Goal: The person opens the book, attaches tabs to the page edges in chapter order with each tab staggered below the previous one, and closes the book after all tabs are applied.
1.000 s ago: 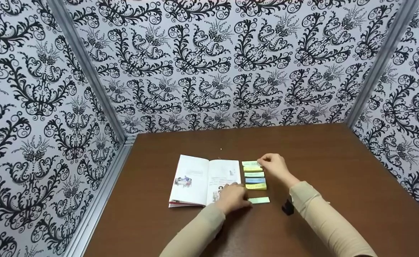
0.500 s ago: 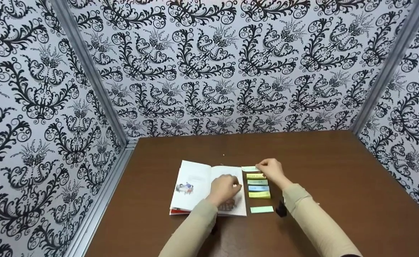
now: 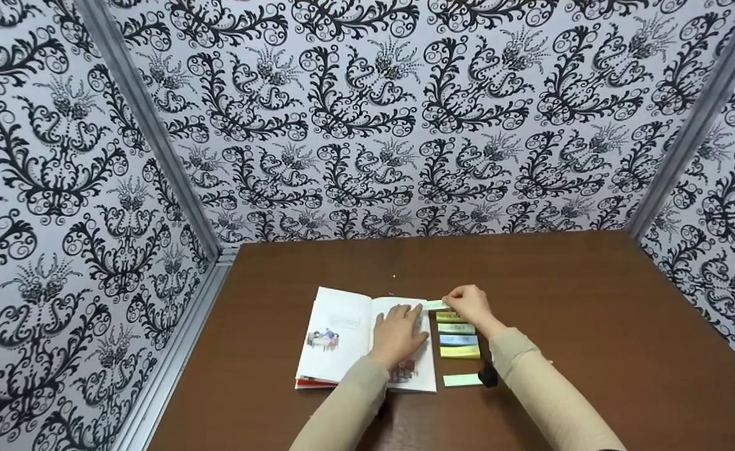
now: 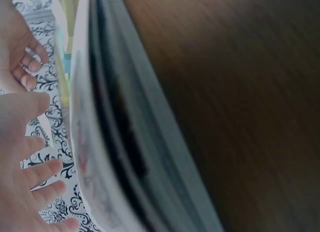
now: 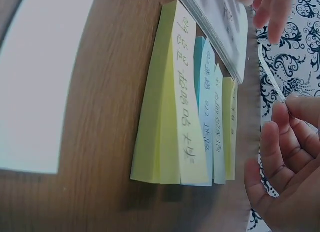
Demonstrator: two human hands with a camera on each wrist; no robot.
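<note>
My right hand [image 3: 472, 307] pinches one end of a pale green sticky strip [image 3: 435, 305] beyond the other notes. The strip's far end reaches the right edge of an open picture book [image 3: 345, 313]. Over the right-hand page is my left hand [image 3: 398, 335], fingers spread, its fingertips near that end of the strip. Whether it touches page or strip, I cannot tell. The right wrist view shows the strip [image 5: 272, 77] between thumb and fingers of the right hand [image 5: 290, 157]. Seen from the left wrist, the left hand [image 4: 30, 167] has its fingers extended.
Right of the book lie handwritten strips: yellow [image 3: 447, 316], green [image 3: 457, 328], blue [image 3: 458, 340] and yellow [image 3: 460, 352]. A blank pale green note [image 3: 461, 380] lies nearer me. Patterned walls [image 3: 367, 125] border the brown table [image 3: 561, 282].
My right hand has lifted the pale green strip off the row and brought it to the book's edge. The left hand has left the nearer green note and moved over the right-hand page, spreading its fingers.
</note>
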